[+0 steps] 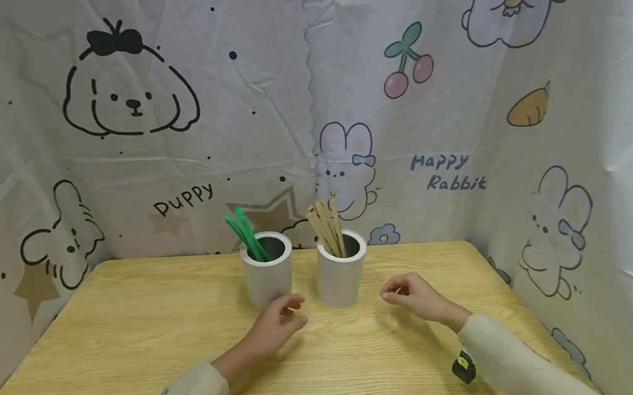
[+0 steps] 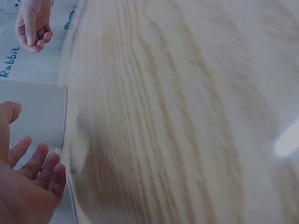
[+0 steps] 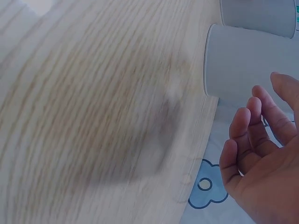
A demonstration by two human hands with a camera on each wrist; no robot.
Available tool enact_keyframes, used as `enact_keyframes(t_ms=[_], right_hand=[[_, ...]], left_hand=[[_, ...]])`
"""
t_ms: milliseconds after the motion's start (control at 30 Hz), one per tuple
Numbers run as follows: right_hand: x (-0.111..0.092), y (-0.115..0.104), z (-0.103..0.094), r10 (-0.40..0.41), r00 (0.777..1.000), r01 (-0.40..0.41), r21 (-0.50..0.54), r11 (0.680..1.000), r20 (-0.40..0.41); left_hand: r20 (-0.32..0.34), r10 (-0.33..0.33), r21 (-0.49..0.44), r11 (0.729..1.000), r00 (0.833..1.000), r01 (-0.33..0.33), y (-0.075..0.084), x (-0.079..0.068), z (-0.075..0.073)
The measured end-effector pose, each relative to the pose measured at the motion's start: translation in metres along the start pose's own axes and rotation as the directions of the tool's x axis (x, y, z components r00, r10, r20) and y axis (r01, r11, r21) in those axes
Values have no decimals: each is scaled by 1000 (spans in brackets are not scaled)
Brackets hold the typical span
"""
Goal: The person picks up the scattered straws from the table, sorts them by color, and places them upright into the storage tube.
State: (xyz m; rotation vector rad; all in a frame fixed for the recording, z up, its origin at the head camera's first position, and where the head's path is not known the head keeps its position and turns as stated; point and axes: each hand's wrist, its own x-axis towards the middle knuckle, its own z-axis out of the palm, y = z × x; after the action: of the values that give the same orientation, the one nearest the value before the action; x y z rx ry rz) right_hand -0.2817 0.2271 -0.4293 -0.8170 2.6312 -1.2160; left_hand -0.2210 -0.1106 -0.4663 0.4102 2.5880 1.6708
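Two white cylindrical cups stand side by side near the back of the table. Green sticks (image 1: 247, 232) lean in the left cup (image 1: 269, 279), and several tan sticks (image 1: 327, 231) lean in the right cup (image 1: 340, 281). My left hand (image 1: 276, 326) is in front of the left cup, overlapping its lower part in the head view, fingers loosely bent with nothing in them. To the right of the right cup, my right hand (image 1: 416, 298) hovers over the table with relaxed, slightly curled fingers. In the right wrist view this hand (image 3: 261, 154) holds nothing.
The light wood table (image 1: 137, 335) ends at a printed cloth backdrop (image 1: 264, 102) behind the cups. More of that cloth (image 1: 580, 139) hangs along the right side. A small black device (image 1: 464, 367) sits at the right sleeve (image 1: 521, 355).
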Motion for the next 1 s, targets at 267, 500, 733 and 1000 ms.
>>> enact_keyframes(t_ms=[267,500,733,1000], right_hand=[[1,3,-1,6,1000,-6,-42,999,3],[3,5,1,18,1000,-17,-71,997,5],[1,5,1,6,1000,-7,-128,992,-14],[1,7,1,1,1000,-2,-189,982,-8]], left_hand=[[24,0,47,999,1000,-1,-5,-11,-14],[7,5,103,995,1000,-6,-7,-18,-24],[5,34,178,983,999,-34,-14,-24,-35],[-25,-10,263,965,1000,16,-15,-35,-52]])
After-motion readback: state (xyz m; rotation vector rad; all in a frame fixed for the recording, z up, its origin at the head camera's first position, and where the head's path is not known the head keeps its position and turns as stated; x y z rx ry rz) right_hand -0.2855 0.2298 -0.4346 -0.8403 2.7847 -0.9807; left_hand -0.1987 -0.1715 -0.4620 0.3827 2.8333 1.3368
